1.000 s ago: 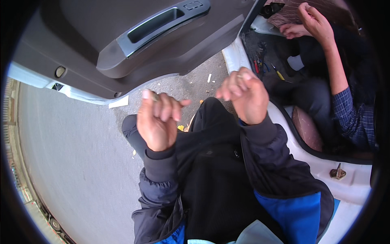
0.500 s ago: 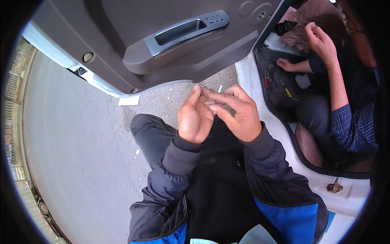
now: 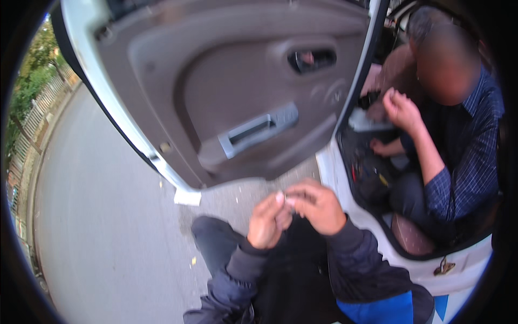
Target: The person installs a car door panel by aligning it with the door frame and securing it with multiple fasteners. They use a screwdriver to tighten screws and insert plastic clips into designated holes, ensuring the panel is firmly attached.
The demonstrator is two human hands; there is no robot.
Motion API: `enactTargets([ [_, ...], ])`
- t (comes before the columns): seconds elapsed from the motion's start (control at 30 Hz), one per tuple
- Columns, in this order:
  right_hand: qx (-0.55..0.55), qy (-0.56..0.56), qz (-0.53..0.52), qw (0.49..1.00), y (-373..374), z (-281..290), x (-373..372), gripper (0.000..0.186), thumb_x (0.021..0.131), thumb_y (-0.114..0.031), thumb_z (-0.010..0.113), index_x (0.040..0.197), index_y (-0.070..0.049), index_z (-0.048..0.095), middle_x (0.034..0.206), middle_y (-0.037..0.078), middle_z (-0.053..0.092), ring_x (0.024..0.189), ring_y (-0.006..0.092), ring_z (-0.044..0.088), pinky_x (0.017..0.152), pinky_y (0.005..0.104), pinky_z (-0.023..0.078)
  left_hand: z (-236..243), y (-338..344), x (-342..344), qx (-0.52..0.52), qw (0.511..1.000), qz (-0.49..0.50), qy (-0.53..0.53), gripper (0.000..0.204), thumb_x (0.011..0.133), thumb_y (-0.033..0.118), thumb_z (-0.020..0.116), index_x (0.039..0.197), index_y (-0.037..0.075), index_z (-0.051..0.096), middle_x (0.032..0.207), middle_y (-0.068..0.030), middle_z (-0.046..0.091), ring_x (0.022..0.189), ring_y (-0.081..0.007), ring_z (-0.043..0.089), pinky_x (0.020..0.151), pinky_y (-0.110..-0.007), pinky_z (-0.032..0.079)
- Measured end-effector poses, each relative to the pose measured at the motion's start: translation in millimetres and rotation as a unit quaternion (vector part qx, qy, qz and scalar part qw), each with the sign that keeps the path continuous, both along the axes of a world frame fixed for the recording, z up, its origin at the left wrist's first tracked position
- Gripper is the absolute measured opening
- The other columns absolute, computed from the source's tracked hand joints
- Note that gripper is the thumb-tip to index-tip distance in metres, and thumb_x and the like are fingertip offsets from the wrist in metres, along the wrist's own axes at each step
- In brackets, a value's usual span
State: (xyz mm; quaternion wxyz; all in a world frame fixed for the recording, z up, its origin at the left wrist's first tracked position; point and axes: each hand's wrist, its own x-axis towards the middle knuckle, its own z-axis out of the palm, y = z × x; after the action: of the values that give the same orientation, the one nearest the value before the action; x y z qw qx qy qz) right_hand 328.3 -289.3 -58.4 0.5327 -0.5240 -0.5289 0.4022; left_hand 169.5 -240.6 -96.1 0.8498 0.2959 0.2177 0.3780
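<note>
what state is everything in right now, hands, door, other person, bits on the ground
vehicle door: swung open
left hand: raised, fingers bent, close against the right hand; too blurred to tell what it holds
right hand: raised, fingers bent, grip also unclear
co-worker: seated, one forearm raised
door striker: exposed, unlatched
white flat piece: lying on the ground

I pinch a small object point(image 3: 285, 195) where the fingertips of my left hand point(image 3: 266, 221) and right hand point(image 3: 319, 208) meet; it is mostly hidden, its shape and colour too blurred to tell.
</note>
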Motion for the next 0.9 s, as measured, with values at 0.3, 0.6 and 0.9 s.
enactTargets([
  [0.3, 0.184, -0.124, -0.022, 0.975, 12, 36, -8, 0.018, 0.085, 0.003, 0.075, 0.102, 0.003, 0.072, 0.094, 0.006, 0.066, 0.079, 0.0116, 0.066, 0.071, 0.0264, 0.053, 36, 16, -19, 0.049, 0.996, -0.074, -0.015, 0.038, 0.110, 0.039, 0.051, 0.091, 0.007, 0.055, 0.067, 0.0048, 0.035, 0.056, -0.0067, 0.030, 0.053, -0.025, 0.027],
  [0.6, 0.281, 0.015, -0.027, 0.959, 43, 152, 5, 0.019, 0.091, 0.006, 0.065, 0.109, 0.001, 0.063, 0.096, 0.002, 0.064, 0.085, 0.0068, 0.062, 0.077, 0.0217, 0.050, 127, 34, -103, 0.235, 0.948, 0.214, 0.020, 0.019, 0.101, 0.020, 0.067, 0.090, 0.009, 0.056, 0.061, 0.0063, 0.034, 0.049, -0.0051, 0.029, 0.047, -0.024, 0.024],
  [0.9, 0.460, -0.113, 0.038, 0.880, 122, 242, -73, 0.017, 0.090, -0.005, 0.074, 0.105, 0.001, 0.068, 0.092, 0.003, 0.068, 0.078, 0.0073, 0.064, 0.071, 0.0241, 0.054, 257, 137, -187, 0.521, 0.618, 0.456, 0.373, 0.093, 0.076, 0.042, 0.090, 0.141, -0.010, 0.049, 0.092, -0.0051, 0.065, 0.083, -0.0103, 0.061, 0.076, -0.024, 0.048],
])
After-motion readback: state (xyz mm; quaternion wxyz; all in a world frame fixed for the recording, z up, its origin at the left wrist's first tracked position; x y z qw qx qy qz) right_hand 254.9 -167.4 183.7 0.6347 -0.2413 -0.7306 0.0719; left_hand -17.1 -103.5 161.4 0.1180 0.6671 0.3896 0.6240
